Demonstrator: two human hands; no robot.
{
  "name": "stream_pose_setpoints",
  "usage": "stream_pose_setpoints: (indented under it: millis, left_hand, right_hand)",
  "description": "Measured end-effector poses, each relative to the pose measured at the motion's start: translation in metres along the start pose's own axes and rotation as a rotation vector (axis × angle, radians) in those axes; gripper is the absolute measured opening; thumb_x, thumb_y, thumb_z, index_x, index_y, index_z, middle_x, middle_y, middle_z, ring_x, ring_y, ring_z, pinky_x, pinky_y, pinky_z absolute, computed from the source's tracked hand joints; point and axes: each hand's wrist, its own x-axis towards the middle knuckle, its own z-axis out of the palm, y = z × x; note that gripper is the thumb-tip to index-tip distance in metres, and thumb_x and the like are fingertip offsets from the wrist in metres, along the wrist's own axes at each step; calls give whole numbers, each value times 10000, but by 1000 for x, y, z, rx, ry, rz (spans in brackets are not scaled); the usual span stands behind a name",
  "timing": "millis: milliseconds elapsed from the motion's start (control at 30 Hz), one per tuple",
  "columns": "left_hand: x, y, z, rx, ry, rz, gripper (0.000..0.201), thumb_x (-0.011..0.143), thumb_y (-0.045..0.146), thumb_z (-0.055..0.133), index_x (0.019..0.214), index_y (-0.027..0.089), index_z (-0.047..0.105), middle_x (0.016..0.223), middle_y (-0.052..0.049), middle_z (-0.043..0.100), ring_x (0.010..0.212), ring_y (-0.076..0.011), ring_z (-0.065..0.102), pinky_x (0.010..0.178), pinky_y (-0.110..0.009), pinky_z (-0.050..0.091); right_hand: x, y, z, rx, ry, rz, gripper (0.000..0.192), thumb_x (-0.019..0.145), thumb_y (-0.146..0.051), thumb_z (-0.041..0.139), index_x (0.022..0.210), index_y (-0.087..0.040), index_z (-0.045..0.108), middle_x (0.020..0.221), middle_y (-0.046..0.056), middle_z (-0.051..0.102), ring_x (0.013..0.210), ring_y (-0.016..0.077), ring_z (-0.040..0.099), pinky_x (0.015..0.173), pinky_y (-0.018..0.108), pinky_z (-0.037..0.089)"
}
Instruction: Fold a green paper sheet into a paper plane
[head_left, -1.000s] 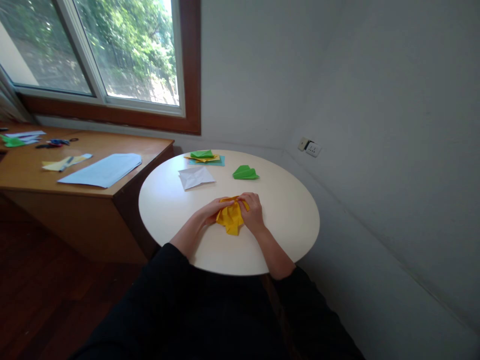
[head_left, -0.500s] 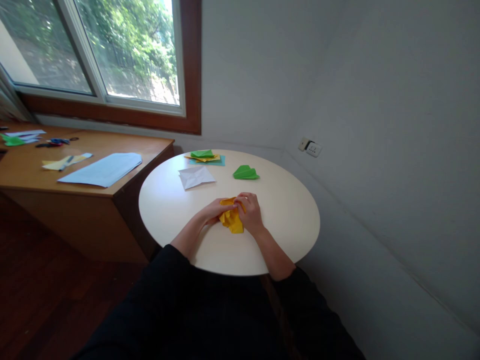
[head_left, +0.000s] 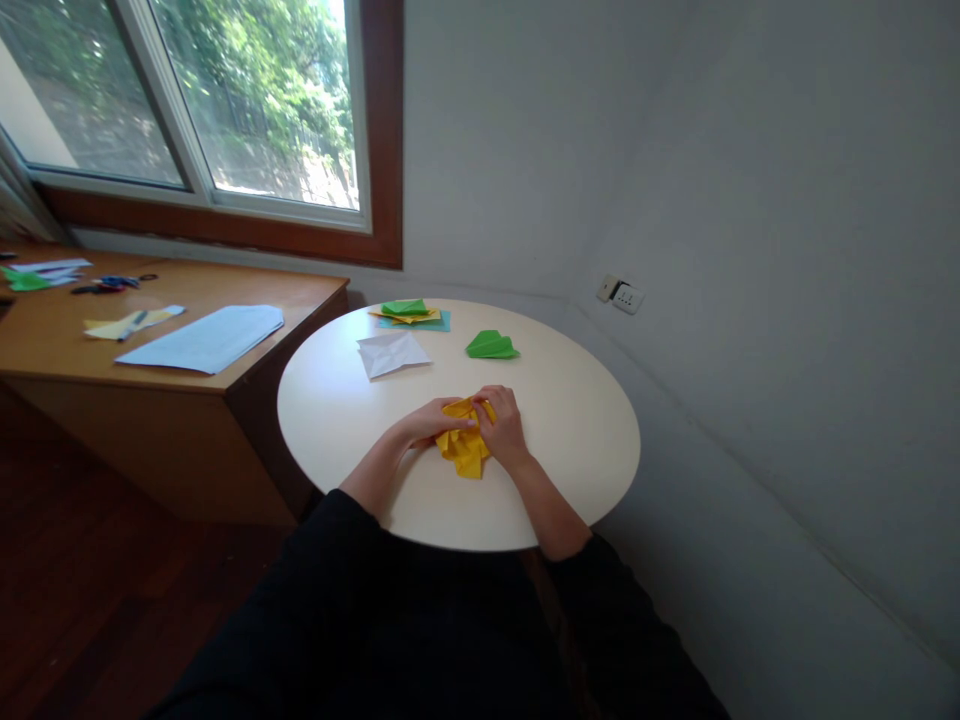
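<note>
On the round table (head_left: 570, 470), left hand (head_left: 431, 420) and right hand (head_left: 504, 428) are pinching light, easily creased yellow paper (head_left: 465, 448) at its upper edge, fingers closed.

This looks like a room in a home, set up for paper crafts. A big window with a brown wooden frame (head_left: 225, 120) fills the upper left. Below it is a long wooden desk (head_left: 150, 350) with paper sheets. In the middle stands a round white table (head_left: 570, 440) holding folded coloured papers. A white wall socket (head_left: 621, 294) sits at the right
</note>
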Motion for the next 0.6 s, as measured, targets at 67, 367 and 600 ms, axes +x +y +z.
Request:
stream_pose_setpoints:
  millis: [67,367,600]
  left_hand:
    - [0,0,-1,49,15,3,396,590,279,775,903,122,591,820,-46,619,735,-145,602,674,-265,470]
    - [3,-5,-5,79,59,19,420,597,306,771,919,121,575,812,-56,613,709,-150,611,661,-274,478]
    - [-3,1,0,43,4,17,449,647,313,741,1031,147,578,911,-85,631,771,-168,622,663,-259,492]
  right_hand:
    - [0,0,0,17,5,-9,102,840,-149,458,812,-213,533,845,57,565,842,206,499,771,364,449]
    - [1,-3,0,76,51,15,71,827,-170,472,813,-215,525,889,57,569,896,203,503,783,368,437]
    - [3,4,2,346,146,343,89,790,-280,518,791,-194,540,889,49,571,869,188,537,676,301,443]
